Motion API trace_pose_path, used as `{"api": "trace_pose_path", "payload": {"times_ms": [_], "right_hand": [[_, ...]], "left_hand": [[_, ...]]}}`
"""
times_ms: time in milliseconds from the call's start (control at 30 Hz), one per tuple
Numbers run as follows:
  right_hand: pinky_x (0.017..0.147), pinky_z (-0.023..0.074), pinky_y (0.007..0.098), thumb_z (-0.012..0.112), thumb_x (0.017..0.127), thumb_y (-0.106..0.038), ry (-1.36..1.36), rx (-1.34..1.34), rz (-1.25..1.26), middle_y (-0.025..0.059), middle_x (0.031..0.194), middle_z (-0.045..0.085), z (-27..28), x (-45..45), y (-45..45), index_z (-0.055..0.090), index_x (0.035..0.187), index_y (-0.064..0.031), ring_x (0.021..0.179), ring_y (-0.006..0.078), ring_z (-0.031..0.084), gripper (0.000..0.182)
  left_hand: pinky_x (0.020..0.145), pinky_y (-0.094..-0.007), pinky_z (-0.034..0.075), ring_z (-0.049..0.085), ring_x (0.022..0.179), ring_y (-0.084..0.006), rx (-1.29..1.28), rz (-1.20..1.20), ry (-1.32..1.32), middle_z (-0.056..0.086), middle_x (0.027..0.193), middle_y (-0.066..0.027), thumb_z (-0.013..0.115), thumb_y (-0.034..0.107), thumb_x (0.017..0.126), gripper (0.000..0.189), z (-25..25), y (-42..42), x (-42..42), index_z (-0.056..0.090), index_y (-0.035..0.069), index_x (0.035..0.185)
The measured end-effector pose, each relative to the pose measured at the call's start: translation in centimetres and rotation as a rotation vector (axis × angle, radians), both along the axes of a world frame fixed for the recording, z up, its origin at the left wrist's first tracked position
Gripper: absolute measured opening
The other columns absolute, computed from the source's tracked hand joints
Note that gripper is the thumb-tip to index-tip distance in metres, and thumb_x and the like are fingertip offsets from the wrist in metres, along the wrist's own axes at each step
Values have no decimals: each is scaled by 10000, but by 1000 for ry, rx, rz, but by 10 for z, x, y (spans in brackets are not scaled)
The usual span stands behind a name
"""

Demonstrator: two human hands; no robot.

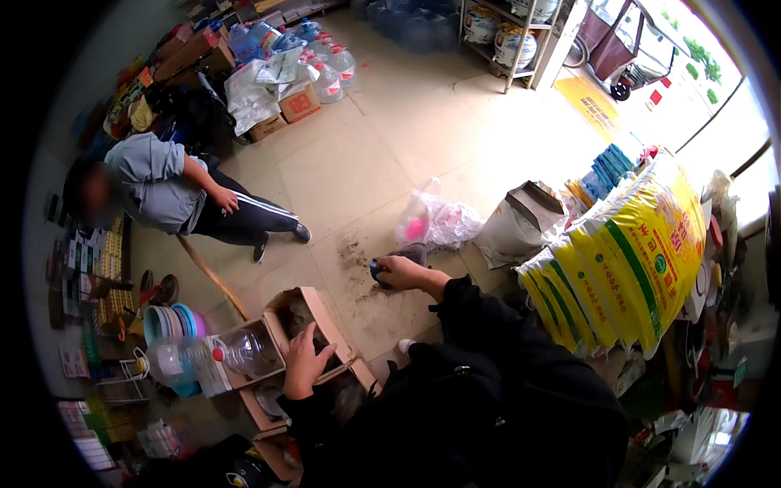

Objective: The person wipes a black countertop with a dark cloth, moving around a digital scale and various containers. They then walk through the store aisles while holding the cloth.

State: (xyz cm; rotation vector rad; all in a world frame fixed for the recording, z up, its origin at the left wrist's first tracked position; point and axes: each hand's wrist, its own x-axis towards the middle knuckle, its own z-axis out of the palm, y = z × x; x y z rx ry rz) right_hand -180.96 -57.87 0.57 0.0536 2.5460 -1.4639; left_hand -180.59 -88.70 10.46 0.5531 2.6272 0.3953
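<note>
My right hand (pixel 399 272) is closed around a dark grey implement (pixel 413 252), low over the tiled floor. The fingers hide part of it, and I cannot tell its exact kind. Loose dark dirt (pixel 352 253) is scattered on the tiles beside that hand. My left hand (pixel 307 360) holds nothing, its fingers apart over an open cardboard box (pixel 337 332). Inside the box, clear plastic wrapping (pixel 300 317) shows beyond the fingers. A big clear plastic bottle with a red cap (pixel 247 352) lies left of that hand.
A person (pixel 158 183) stands at the left near a wooden pole (pixel 210 274). Crumpled plastic bags (pixel 451 222) and an open white sack (pixel 512 226) sit beyond my right hand. Stacked yellow sacks (pixel 634 256) rise at right. Water bottles (pixel 329 79) stand farther back.
</note>
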Motion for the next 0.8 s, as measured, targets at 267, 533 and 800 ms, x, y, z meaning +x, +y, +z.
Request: {"api": "trace_pose_path", "payload": {"times_ms": [267,533,800], "right_hand": [[618,493,341,568,859,-210,-118,-78,-39,91,784,644,-15,40,44,610,995,-61,713,211,621,206],[730,473,480,496,840,-199,-133,282,-256,197,859,645,-18,157,64,579,1010,-76,820,399,611,225],[760,479,453,553,812,-220,-178,209,-463,180,924,655,22,324,103,607,1039,-85,872,377,615,270]], "left_hand": [[950,-440,420,560,1082,-270,571,129,-391,572,1176,-187,687,369,780,613,-76,-11,-66,501,29,1256],[887,-402,451,573,1055,-346,122,-221,-194,567,1198,-221,671,335,800,631,-70,59,14,449,31,1306],[688,-353,526,651,808,-323,547,-278,-630,544,1226,-199,646,182,824,580,-31,180,85,414,58,1342]]}}
